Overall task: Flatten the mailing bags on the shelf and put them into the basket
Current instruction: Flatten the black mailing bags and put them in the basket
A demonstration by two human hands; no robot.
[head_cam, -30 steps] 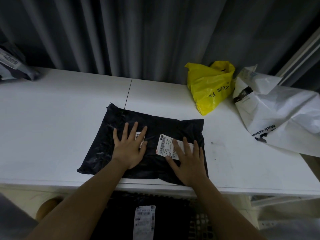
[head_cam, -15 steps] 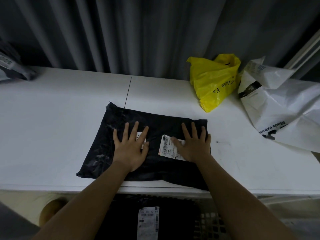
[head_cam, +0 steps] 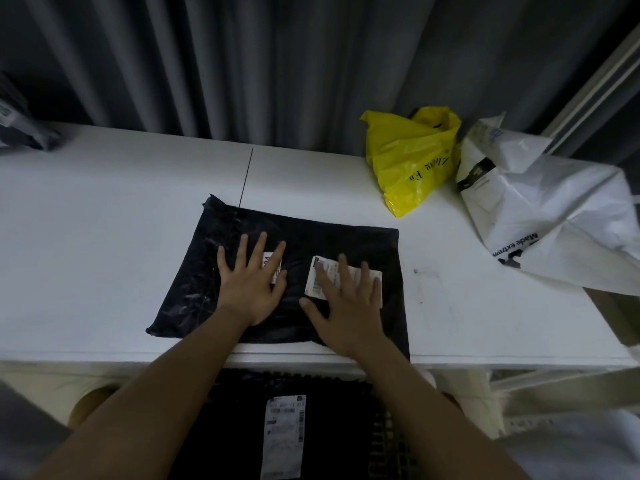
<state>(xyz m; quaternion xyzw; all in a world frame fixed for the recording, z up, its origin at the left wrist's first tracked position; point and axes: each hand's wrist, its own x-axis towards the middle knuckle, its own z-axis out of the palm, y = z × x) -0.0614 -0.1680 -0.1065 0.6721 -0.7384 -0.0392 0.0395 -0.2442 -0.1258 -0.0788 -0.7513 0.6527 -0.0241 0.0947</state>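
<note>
A black mailing bag (head_cam: 304,244) lies flat on the white shelf (head_cam: 104,237), its near edge at the shelf's front edge. It carries two white labels. My left hand (head_cam: 251,284) presses flat on the bag's middle, fingers spread, partly over the left label. My right hand (head_cam: 348,303) presses flat beside it, over the right barcode label (head_cam: 320,275). Below the shelf's front edge sits a dark basket (head_cam: 388,431), holding a black bag with a white label (head_cam: 284,434).
A crumpled yellow bag (head_cam: 412,157) stands at the back right of the shelf, with a large white bag (head_cam: 554,216) to its right. A grey bag (head_cam: 17,126) lies at the far left. Grey curtains hang behind the shelf.
My right hand has slid back toward me and to the left over the barcode label. My left hand has stayed pressed in place.
</note>
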